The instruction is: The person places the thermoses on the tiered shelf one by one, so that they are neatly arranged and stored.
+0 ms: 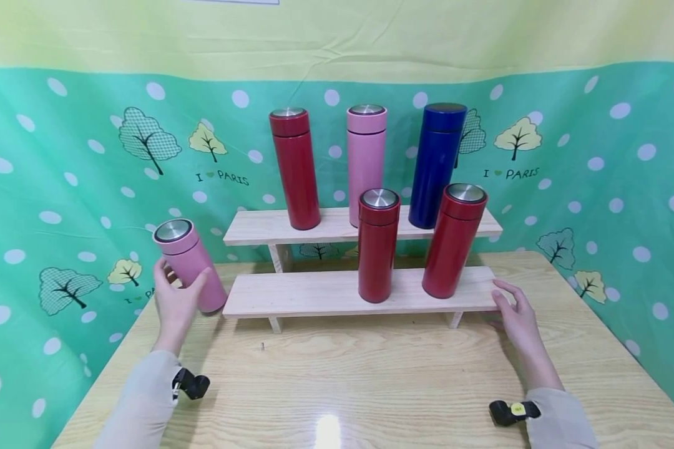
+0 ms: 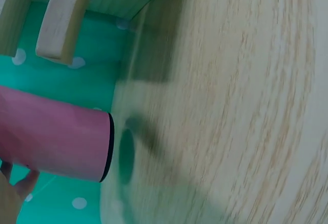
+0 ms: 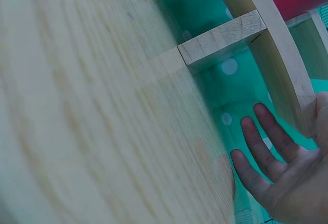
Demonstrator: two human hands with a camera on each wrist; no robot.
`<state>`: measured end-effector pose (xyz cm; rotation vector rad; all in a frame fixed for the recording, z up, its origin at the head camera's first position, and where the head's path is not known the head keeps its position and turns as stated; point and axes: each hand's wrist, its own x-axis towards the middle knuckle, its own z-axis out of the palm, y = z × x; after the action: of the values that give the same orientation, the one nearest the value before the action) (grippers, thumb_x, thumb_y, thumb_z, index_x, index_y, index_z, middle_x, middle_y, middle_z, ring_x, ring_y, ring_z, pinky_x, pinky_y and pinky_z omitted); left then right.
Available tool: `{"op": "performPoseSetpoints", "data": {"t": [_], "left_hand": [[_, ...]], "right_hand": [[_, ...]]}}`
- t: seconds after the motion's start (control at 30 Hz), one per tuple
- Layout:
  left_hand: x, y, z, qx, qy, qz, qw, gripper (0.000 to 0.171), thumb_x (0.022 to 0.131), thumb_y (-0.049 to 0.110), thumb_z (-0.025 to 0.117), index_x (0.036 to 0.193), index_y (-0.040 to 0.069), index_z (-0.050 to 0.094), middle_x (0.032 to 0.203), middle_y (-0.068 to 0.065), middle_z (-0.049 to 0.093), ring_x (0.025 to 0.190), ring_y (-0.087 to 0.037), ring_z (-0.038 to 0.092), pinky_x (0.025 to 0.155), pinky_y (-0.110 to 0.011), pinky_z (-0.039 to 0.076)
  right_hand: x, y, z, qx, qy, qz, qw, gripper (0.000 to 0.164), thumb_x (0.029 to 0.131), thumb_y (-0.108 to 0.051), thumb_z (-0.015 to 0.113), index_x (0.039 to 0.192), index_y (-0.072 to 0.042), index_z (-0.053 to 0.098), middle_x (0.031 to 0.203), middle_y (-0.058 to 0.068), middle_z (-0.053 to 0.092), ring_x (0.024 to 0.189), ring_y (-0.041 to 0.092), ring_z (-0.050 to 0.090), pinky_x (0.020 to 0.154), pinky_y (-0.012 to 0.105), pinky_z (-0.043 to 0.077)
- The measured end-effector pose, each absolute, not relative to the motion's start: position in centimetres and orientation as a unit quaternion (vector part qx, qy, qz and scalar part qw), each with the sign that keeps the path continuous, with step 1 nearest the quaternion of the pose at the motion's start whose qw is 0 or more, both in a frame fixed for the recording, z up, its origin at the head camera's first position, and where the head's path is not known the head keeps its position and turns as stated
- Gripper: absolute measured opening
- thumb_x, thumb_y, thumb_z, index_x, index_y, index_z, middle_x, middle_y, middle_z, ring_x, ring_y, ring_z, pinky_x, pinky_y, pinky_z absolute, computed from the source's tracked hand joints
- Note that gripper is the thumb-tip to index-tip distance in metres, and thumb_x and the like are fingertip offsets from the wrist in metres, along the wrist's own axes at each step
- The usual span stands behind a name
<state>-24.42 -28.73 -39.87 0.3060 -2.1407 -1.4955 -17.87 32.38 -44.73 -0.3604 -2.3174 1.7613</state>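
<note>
My left hand [image 1: 178, 302] grips a pink thermos flask [image 1: 193, 265] with a silver-topped lid, at the left end of the two-tier wooden stand. In the left wrist view the flask's dark-rimmed base [image 2: 108, 147] is just above the table, with its reflection close by. My right hand [image 1: 517, 315] rests at the right end of the lower shelf [image 1: 297, 290]; the right wrist view shows several straight fingers [image 3: 262, 149] below the board. Two red flasks stand on that shelf, one [image 1: 378, 249] near its middle, the other [image 1: 454, 243] further right and leaning in the head view.
On the upper shelf [image 1: 247, 229] stand a red flask [image 1: 296, 168], a pink flask [image 1: 366, 162] and a blue flask [image 1: 436, 168]. Wooden legs [image 1: 455, 320] support the stand on the wooden table [image 1: 337, 368]. A green dotted cloth [image 1: 78, 206] hangs behind and at the sides.
</note>
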Motion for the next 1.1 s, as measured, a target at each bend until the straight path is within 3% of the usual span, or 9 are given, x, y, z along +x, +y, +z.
{"op": "performPoseSetpoints", "data": {"t": [0.23,0.6,0.73,0.9,1.1], "left_hand": [[-23.7,-28.7,-39.0,0.111,-0.76,-0.563,0.306,0.077,0.087,0.033,0.077,0.148,0.034,0.031,0.138,-0.001,0.045,0.118,-0.015,0.043,0.093,-0.031,0.041],[-22.0,-27.7,-36.7,0.072,-0.726,-0.581,0.361,0.074,0.087,0.025,0.077,0.147,0.032,0.033,0.136,0.005,0.044,0.116,-0.011,0.042,0.09,-0.03,0.035],[-21.8,-27.1,-35.8,0.062,-0.721,-0.584,0.367,0.075,0.087,0.024,0.077,0.147,0.031,0.034,0.136,0.005,0.045,0.116,-0.011,0.042,0.089,-0.029,0.035],[-21.5,-25.9,-34.8,0.059,-0.714,-0.593,0.367,0.074,0.085,0.023,0.079,0.145,0.03,0.037,0.133,0.004,0.047,0.114,-0.013,0.044,0.088,-0.029,0.036],[-21.2,-24.4,-34.2,0.038,-0.708,-0.606,0.359,0.074,0.082,0.019,0.083,0.142,0.027,0.042,0.131,0.003,0.05,0.112,-0.015,0.048,0.088,-0.03,0.04]], "right_hand": [[-18.0,32.3,-44.8,-0.124,-0.787,0.595,0.109,0.057,0.103,-0.044,0.046,0.15,-0.011,0.037,0.131,0.038,0.047,0.084,0.002,0.065,0.072,0.026,0.056],[-17.9,32.3,-44.7,-0.124,-0.789,0.593,0.105,0.058,0.104,-0.041,0.045,0.151,-0.009,0.034,0.132,0.038,0.047,0.085,0.002,0.064,0.073,0.026,0.056],[-18.0,32.4,-44.7,-0.123,-0.79,0.592,0.104,0.057,0.105,-0.038,0.045,0.151,-0.007,0.033,0.124,0.035,0.053,0.082,0.002,0.066,0.072,0.026,0.056],[-18.0,32.5,-44.7,-0.125,-0.793,0.587,0.104,0.058,0.105,-0.038,0.046,0.151,-0.007,0.033,0.111,0.021,0.061,0.082,0.002,0.065,0.072,0.026,0.056],[-17.9,32.3,-44.6,-0.13,-0.796,0.583,0.099,0.06,0.104,-0.044,0.045,0.151,-0.009,0.034,0.12,0.029,0.054,0.086,0.0,0.062,0.073,0.025,0.056]]}}
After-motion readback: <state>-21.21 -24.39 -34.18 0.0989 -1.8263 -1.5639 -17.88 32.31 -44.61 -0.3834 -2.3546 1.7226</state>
